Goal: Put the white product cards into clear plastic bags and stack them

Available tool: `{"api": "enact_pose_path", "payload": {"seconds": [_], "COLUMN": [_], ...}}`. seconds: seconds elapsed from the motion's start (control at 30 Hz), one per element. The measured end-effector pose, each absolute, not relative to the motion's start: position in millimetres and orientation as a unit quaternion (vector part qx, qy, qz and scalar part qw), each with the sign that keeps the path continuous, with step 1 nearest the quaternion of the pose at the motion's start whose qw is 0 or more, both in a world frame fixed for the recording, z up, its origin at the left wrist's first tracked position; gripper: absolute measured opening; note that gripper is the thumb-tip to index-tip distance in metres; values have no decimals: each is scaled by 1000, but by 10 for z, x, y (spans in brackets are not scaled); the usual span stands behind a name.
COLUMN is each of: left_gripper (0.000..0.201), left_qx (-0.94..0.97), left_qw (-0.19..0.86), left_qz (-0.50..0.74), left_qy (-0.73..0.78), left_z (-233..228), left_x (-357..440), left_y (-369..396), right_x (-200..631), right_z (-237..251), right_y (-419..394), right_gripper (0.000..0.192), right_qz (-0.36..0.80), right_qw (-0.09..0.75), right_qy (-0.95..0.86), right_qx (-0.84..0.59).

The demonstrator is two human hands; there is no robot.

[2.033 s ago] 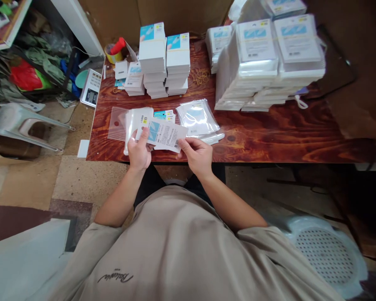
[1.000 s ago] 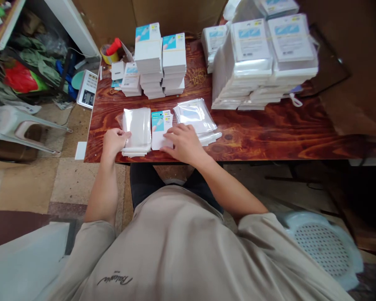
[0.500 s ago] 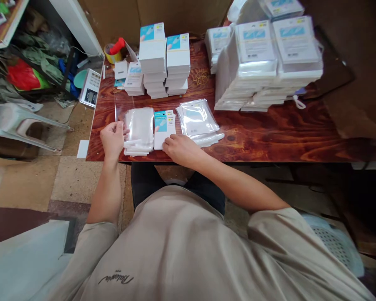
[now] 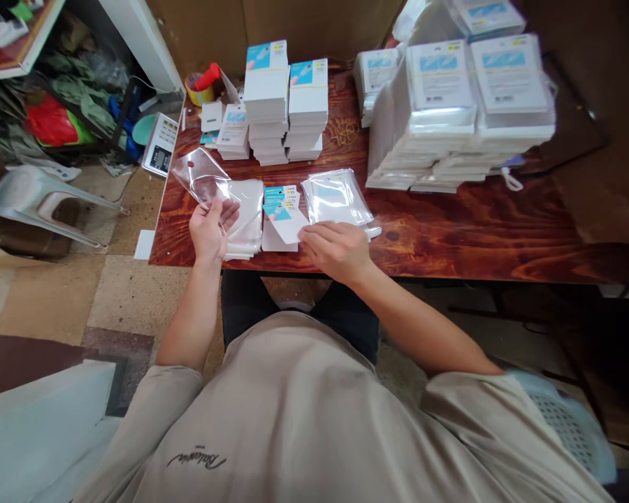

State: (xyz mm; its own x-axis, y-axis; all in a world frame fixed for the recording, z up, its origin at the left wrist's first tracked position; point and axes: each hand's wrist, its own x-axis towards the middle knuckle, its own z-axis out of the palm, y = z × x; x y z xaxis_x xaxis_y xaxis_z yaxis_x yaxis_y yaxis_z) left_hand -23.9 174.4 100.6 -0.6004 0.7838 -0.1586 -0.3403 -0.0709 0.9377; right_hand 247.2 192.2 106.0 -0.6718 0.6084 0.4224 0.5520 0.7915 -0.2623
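Note:
My left hand (image 4: 212, 227) pinches a clear plastic bag (image 4: 202, 173) by its lower end, its top with a hang hole tilted up to the left. Under it lies a pile of clear bags (image 4: 247, 209). My right hand (image 4: 338, 246) grips the corner of a printed card (image 4: 289, 222), white with a blue picture, lifted and tilted over a small stack of the same cards (image 4: 280, 191). Just beyond my right hand is a pile of bags with cards inside (image 4: 335, 198).
Tall stacks of cards (image 4: 266, 91) stand at the back of the wooden table (image 4: 451, 237). Large piles of bagged cards (image 4: 440, 84) rise at the back right. Rubber bands (image 4: 346, 131), a tape roll (image 4: 199, 91) and a scale (image 4: 161, 145) are around them.
My left hand has raised a clear bag off the pile and moved right. My right hand has lifted a card from the stack and tilted it.

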Motion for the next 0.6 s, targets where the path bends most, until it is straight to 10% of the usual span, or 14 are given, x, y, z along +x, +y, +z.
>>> {"api": "enact_pose_path", "payload": {"seconds": [0.2,0.37,0.6], "left_gripper": [16,23,27], "left_qx": [192,186,199], "left_qw": [408,425,454], "left_qz": [731,736,743], "left_qy": [512,494,450], "left_z": [1082,1111,1059], "left_x": [-114,88,327], "left_y": [1732,1689,1595], "right_x": [2498,2347,2206], "right_z": [1233,1091,873], "right_y": [1750,1655,1720], "right_gripper": [38,49,40], "right_qz": [287,558,544], "right_qw": [556,506,572], "right_qy": [-607,-450,-393], "right_qx": [-489,-480,-472]}}
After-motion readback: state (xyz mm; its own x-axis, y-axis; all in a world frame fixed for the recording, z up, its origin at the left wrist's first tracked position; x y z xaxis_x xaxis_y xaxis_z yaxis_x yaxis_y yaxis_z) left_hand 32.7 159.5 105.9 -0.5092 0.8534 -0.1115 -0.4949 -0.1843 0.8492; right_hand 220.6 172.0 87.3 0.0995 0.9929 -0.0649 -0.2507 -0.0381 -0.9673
